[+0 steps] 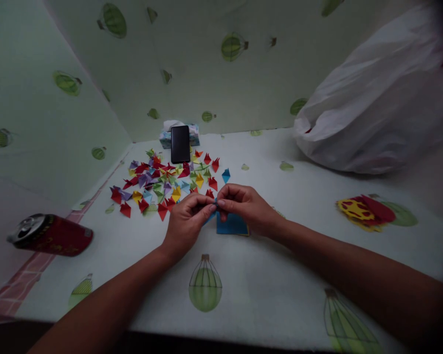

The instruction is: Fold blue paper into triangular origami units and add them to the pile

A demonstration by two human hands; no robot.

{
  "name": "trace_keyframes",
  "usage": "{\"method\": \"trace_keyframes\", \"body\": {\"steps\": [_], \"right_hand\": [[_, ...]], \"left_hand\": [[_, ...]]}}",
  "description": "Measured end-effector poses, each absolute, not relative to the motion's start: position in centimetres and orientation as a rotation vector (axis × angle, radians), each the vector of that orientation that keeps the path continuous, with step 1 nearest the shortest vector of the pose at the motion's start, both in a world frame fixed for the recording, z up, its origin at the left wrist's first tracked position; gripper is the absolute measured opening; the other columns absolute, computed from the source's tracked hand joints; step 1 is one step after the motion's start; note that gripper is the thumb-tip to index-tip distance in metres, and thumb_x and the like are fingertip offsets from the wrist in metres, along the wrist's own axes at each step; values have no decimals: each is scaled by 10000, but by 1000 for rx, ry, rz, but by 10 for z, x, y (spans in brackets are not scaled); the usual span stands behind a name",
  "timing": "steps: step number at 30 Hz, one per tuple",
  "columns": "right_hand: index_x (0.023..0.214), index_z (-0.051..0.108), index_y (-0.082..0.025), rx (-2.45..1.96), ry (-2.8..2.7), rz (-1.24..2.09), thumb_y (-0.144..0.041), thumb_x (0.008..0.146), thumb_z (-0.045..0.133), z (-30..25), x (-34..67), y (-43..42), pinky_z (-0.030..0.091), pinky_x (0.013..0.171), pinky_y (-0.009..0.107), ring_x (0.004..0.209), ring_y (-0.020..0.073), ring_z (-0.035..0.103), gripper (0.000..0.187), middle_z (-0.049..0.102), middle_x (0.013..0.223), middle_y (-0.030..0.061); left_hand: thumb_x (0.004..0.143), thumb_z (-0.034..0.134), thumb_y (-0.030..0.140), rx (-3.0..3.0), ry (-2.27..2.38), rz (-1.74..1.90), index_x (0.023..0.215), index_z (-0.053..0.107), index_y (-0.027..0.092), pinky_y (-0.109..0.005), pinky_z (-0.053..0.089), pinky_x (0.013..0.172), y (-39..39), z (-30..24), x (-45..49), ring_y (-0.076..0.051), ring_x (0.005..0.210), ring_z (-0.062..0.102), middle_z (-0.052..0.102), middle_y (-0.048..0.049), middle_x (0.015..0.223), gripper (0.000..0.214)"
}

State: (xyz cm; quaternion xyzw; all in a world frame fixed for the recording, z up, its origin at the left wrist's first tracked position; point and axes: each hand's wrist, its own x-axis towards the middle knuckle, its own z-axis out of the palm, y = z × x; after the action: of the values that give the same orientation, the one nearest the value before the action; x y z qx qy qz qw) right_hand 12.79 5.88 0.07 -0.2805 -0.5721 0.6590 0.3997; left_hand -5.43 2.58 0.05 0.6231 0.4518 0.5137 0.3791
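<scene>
Between the fingertips of both hands is a small folded piece of blue paper (209,219), mostly hidden by the fingers. My left hand (188,219) pinches it from the left, thumb against forefinger. From the other side my right hand (247,204) pinches it too, the two hands nearly touching. Just below my right hand lies a stack of square blue paper (232,225), with a yellow edge showing under it. Beyond the hands, many folded paper cranes (158,179) in red, yellow, green, purple and blue are spread over the table. One blue crane (226,175) sits apart.
A black phone (180,144) leans on a tissue box (166,138) at the back. At left stands a red drink can (55,235). A large white plastic bag (369,108) fills the back right, with red and yellow cut-outs (365,211) in front of it.
</scene>
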Motion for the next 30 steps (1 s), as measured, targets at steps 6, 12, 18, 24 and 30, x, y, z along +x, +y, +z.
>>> {"method": "trace_keyframes", "body": {"steps": [6,12,18,24,30], "right_hand": [[824,605,-164,-684,-1495,1624,-390,832,760,1,128,61,451,618,229,596,93,586,275,636,638,-23],[833,613,-149,-631,-1522,1626,-388,831,774,0,130,63,472,626,225,605,90,605,287,644,664,-19],[834,616,-150,-619,-1532,1639,-375,824,788,0,131,64,475,624,221,610,88,611,283,644,673,-21],[836,613,-147,-620,-1567,1616,-307,848,742,1,131,65,473,621,218,611,86,609,206,646,677,-18],[843,610,-148,-618,-1604,1593,-321,870,721,1,132,65,470,624,220,611,89,605,208,649,669,-14]], "left_hand": [[832,755,251,1606,1164,1308,837,763,202,-281,476,707,25,3,-54,-152,777,616,692,-26,828,51],[845,748,248,1631,1163,1306,844,761,199,-269,471,713,26,2,-55,-146,783,615,689,-22,827,51],[847,746,231,1653,1159,1315,850,761,204,-269,472,718,25,1,-56,-143,783,616,691,-18,833,30],[844,748,233,1644,1160,1308,846,762,204,-266,469,717,26,1,-56,-140,783,615,689,-17,832,32],[841,751,241,1612,1151,1286,840,765,207,-265,464,707,26,2,-56,-140,776,608,686,-16,826,36]]}}
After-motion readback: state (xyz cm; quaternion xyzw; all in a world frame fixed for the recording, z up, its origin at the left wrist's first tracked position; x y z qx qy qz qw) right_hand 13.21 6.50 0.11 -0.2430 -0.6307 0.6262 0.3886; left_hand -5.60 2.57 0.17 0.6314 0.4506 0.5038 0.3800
